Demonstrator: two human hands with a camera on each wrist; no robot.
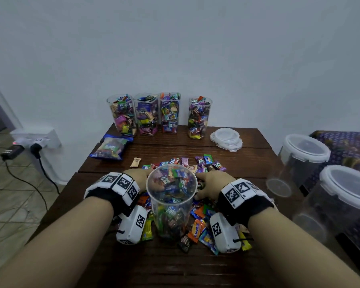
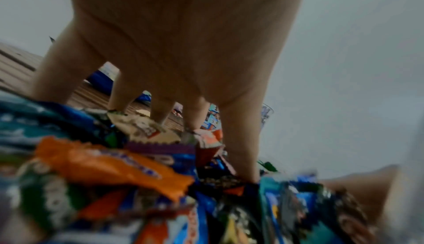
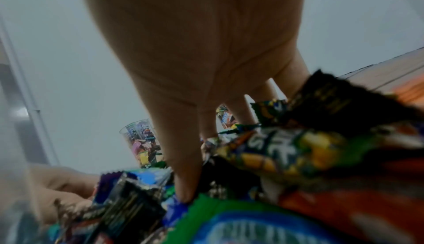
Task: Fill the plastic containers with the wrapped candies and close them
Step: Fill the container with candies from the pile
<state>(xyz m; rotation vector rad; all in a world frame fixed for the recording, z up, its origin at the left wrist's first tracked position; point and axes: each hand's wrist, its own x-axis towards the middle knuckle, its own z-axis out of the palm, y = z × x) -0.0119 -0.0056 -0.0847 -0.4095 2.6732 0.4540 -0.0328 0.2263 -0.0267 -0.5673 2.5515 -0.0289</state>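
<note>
Clear plastic container (image 1: 171,196) partly filled, upright mid-tabletop (image 1: 195,267) amid loose wrapped candies (image 1: 197,227), left hand (image 1: 138,177) and right hand (image 1: 211,182) flanking it, each grip released, straight fingers (image 2: 238,139) pressing into the candy pile.

Right hand (image 3: 195,57), straight fingers (image 3: 183,175) down among wrapped candies (image 3: 286,150), filled container (image 3: 143,144) behind

Black wristbands (image 1: 110,197), white tag-marked modules (image 1: 132,225)
</note>
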